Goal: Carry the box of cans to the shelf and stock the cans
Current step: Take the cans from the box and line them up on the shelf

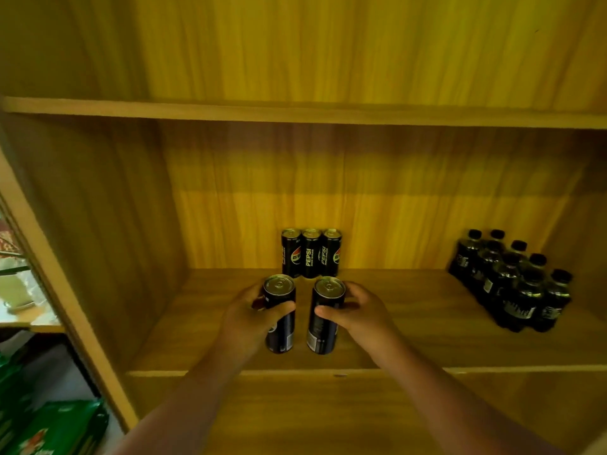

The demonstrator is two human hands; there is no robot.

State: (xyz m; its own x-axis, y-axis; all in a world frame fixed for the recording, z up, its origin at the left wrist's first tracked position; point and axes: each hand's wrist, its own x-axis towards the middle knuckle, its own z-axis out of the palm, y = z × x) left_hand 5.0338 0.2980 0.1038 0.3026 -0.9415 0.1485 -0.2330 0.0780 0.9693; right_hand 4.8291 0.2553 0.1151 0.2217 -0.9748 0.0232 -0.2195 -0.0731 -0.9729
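Three black Pepsi cans (311, 252) stand in a row against the back panel of the wooden shelf (410, 326). In front of them my left hand (249, 315) grips a tall black can (280, 315), and my right hand (358, 311) grips a second black can (323, 318). Both held cans are upright, side by side with a small gap, over the middle of the shelf board. Whether their bases touch the board I cannot tell. The box is not in view.
A shrink-wrapped pack of several dark bottles (512, 280) stands at the right of the same shelf. Another shelf board (295, 111) runs above. The cabinet's side panel (65, 290) is at left, with green packages (52, 428) on the floor beyond it.
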